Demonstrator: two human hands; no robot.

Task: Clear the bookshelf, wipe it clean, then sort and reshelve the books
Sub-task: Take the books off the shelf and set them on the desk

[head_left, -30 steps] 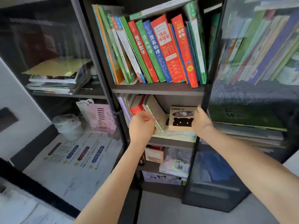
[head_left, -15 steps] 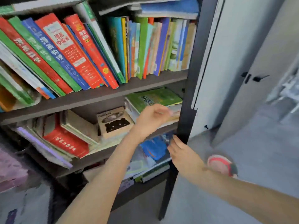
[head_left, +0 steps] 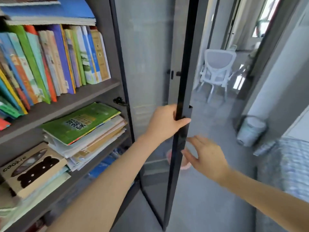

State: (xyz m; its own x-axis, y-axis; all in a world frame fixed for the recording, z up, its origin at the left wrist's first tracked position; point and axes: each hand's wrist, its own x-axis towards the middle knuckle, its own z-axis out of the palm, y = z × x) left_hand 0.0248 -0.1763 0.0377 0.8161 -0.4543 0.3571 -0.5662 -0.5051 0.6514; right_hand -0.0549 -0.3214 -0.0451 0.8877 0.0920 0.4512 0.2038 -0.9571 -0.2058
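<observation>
The dark bookshelf (head_left: 93, 91) fills the left of the view. Upright colourful books (head_left: 70, 57) stand on its upper shelf. A flat stack topped by a green book (head_left: 82, 123) lies on the shelf below, beside a cookie box (head_left: 31, 168). The shelf's glass door (head_left: 150, 67) stands swung outward. My left hand (head_left: 164, 123) grips the door's black free edge (head_left: 184, 64), fingers curled round it. Just right of that edge hovers my right hand (head_left: 205, 156), fingers spread and holding nothing.
Through the doorway at the right stands a white mesh office chair (head_left: 217, 69). A pale bin (head_left: 250, 131) sits by the wall. A patterned blue fabric (head_left: 292, 164) lies at the far right edge. Grey floor (head_left: 209, 206) stretches below the door.
The view has swung right along the shelf. My left hand left the books and now grips the door's edge; the glass door has opened outward. My right hand came off the frame.
</observation>
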